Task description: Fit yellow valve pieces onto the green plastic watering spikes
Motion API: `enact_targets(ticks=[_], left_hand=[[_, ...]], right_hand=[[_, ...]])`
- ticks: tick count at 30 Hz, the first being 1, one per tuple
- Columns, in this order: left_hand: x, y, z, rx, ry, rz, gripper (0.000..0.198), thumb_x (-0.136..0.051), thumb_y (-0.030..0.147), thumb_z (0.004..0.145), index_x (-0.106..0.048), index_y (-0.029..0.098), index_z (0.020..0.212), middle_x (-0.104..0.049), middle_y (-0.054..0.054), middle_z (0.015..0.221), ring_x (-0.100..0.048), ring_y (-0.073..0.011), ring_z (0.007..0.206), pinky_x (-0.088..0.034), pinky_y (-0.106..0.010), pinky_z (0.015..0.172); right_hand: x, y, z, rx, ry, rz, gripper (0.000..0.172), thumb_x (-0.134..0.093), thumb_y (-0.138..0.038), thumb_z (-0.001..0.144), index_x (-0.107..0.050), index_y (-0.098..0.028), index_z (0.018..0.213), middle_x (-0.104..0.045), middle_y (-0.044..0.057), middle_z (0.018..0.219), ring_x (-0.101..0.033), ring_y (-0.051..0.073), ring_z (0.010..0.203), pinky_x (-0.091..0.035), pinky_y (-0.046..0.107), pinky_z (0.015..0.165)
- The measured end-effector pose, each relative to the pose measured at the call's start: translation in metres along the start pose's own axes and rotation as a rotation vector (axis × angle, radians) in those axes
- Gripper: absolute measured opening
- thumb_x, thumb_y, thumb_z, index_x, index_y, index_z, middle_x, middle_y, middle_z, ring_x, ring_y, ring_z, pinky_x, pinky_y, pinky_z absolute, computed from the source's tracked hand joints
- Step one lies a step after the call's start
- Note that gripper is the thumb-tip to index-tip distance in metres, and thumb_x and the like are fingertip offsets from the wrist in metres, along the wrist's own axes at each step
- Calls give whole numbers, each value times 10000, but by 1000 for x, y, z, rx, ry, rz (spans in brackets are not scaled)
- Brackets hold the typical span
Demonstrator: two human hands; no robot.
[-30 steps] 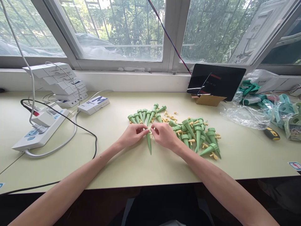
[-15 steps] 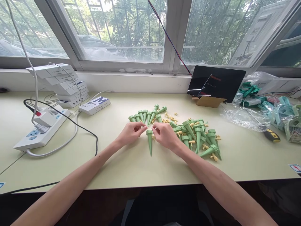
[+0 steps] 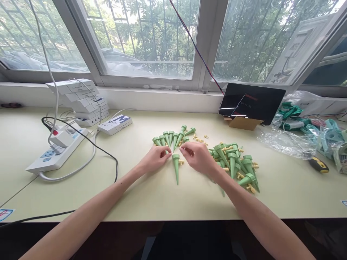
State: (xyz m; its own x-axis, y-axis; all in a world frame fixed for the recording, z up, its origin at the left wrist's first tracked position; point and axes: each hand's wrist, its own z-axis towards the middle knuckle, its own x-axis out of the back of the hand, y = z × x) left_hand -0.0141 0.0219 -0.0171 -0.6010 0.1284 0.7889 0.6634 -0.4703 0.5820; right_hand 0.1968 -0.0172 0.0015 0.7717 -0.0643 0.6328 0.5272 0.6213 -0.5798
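Note:
My left hand is closed in a pinch just behind and left of a single green plant-watering spike. On the other side, my right hand is also pinched, its fingertips a short way from the left ones. Anything between either set of fingertips is too small or hidden to name. The single spike lies flat with its tip toward me, a small yellow valve beside it. Behind the hands lies a fanned group of green spikes. Loose yellow valves are scattered to its right.
A heap of green spikes with yellow valves lies beside my right forearm. A tablet leans on a cardboard stand at the back. Left are white boxes and a power strip; right are plastic wrap and a yellow-black tool.
The camera view has shifted slightly, moving the scene right and down. Both hands remain pinched behind the single spike. Beside my right forearm, green spike tips now show nearer the front, blurred.

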Motion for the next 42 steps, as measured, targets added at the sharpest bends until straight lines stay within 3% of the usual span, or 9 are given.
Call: enact_targets(ticks=[5,11,15,22,35,42], left_hand=[[0,-2,0,-17,-30,-31,285,-505,379,893,-700,179,838,-478,30,513,-386,-120,503,-310,-261,526],[3,-4,0,-21,-49,-36,284,-507,385,884,-705,184,853,-454,34,511,-369,-124,500,-300,-269,521],[4,-4,1,-37,-73,-43,274,-518,386,885,-702,186,859,-485,30,525,-387,-124,505,-308,-269,531],[4,-2,1,-40,-91,-11,281,-495,388,905,-695,193,871,-484,34,534,-398,-125,510,-312,-265,547],[4,-3,-1,-29,-108,23,268,-467,354,924,-675,190,884,-459,44,531,-383,-121,510,-323,-259,551],[3,-2,0,-32,-98,50,268,-462,345,928,-678,190,897,-454,41,531,-388,-125,516,-332,-255,562]], right_hand=[[36,3,6,-20,51,-108,206,-496,-216,962,-646,-179,825,-633,22,704,-520,135,617,-406,258,660],[76,55,45,-184,-60,-347,237,-499,-203,932,-682,-159,789,-654,37,698,-552,141,642,-388,259,645],[84,91,64,-412,-204,-501,213,-500,-149,921,-709,-150,962,-712,87,931,-611,157,835,-414,238,684],[79,123,68,-542,-379,-574,231,-596,-143,883,-706,-161,1085,-697,112,1078,-612,193,1014,-432,235,724],[63,122,71,-563,-515,-611,84,-698,-81,797,-721,-137,855,-711,105,986,-630,156,768,-424,232,624],[67,95,69,-536,-430,-624,102,-596,-37,845,-662,-115,842,-682,149,969,-603,183,779,-379,256,583]])
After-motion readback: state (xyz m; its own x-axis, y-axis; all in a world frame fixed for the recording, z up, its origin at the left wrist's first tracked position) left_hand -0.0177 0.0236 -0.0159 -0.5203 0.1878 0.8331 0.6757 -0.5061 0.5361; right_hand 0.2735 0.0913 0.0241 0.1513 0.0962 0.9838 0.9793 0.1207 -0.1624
